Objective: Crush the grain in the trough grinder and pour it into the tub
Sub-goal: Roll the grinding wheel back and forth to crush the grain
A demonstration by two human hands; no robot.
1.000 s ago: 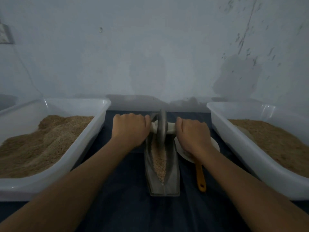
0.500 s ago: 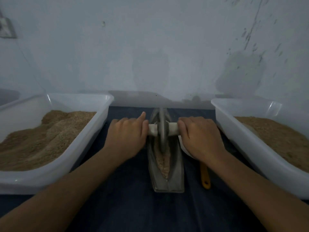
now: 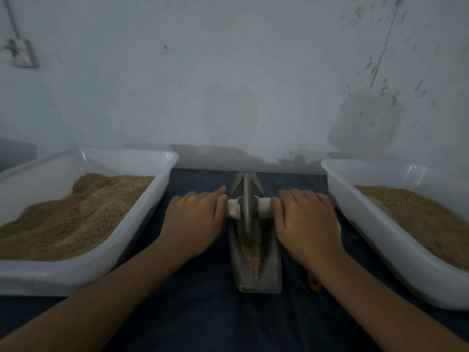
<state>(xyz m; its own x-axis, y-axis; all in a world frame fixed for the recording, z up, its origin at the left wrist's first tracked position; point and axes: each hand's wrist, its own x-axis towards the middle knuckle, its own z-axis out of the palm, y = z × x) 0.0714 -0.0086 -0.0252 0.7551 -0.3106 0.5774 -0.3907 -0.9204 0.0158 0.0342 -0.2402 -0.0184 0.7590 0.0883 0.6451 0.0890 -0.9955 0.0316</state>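
Fingers [image 3: 203,199] flat on wheel's axle [image 3: 264,205]

Left hand [image 3: 194,222] and right hand [image 3: 305,223] press flat on the white handle [image 3: 262,207] of the wheel [image 3: 245,207] in the trough grinder [image 3: 257,262], between two tubs of grain [image 3: 76,217].

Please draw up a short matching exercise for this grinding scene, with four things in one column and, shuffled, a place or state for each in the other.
Things:
1. grinding wheel
2. left hand
3. orange handle
4. left tub

Places or states:
A. peeks out beside the right wrist
B. stands upright in the trough grinder
C. heaped with brown grain
D. rests on the white axle's left end

Pairs: 1-B, 2-D, 3-A, 4-C
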